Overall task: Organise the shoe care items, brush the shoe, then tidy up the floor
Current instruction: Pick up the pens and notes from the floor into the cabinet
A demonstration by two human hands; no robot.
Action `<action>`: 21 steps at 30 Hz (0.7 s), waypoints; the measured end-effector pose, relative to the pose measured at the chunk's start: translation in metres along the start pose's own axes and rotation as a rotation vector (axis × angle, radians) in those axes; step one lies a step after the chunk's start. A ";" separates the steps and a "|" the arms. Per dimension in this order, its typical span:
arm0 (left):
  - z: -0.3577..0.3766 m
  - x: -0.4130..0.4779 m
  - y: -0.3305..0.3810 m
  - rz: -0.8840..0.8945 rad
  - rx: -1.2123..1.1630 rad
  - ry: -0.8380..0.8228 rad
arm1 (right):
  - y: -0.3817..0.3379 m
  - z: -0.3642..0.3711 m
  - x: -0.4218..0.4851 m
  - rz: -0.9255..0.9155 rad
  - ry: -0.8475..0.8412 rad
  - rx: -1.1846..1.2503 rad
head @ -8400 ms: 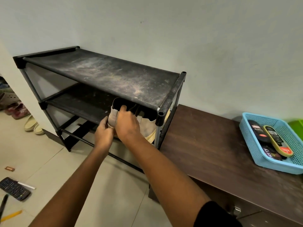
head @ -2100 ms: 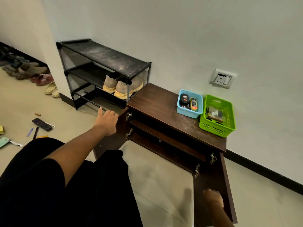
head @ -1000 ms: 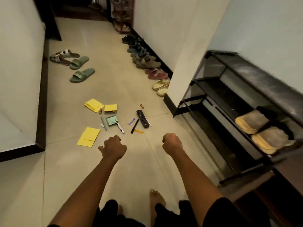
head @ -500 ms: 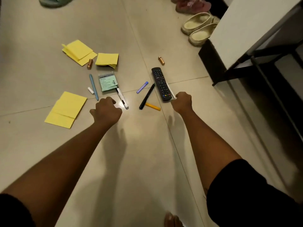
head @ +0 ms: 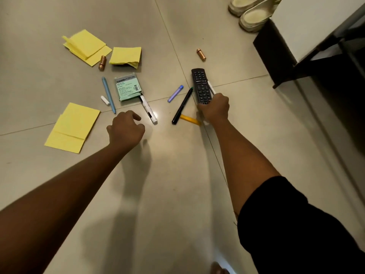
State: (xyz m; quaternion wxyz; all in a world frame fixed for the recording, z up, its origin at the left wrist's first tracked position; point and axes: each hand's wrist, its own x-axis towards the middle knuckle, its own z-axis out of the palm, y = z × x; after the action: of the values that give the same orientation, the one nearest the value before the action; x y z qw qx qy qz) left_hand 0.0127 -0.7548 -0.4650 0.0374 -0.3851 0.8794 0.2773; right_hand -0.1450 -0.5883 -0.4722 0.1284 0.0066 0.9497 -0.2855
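Head view: right hand (head: 214, 110) curls round the near end of the black remote (head: 200, 84), which lies on the floor (head: 177, 194) beside a black pen (head: 182, 105); left hand (head: 126, 129) hovers, fingers curled, holding nothing, near a white marker (head: 148, 109)

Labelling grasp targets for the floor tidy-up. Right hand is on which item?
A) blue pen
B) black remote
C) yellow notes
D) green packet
B: the right hand curls round the near end of the black remote; the left hand holds nothing.
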 end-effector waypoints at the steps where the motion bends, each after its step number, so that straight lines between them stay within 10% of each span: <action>1: -0.002 -0.007 0.004 0.006 -0.007 -0.006 | -0.001 -0.008 -0.005 0.055 0.008 0.094; 6: -0.025 -0.051 0.031 0.040 -0.046 -0.013 | 0.002 -0.066 -0.040 0.327 -0.044 0.532; 21: -0.191 -0.273 0.173 0.283 -0.148 -0.101 | 0.027 -0.371 -0.304 0.440 0.137 0.820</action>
State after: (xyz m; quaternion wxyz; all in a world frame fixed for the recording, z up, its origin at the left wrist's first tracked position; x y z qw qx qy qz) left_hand 0.1114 -0.5789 -0.1482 0.0139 -0.2447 0.8991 0.3627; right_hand 0.0618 -0.3456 -0.1134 0.1096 0.2769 0.7410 -0.6018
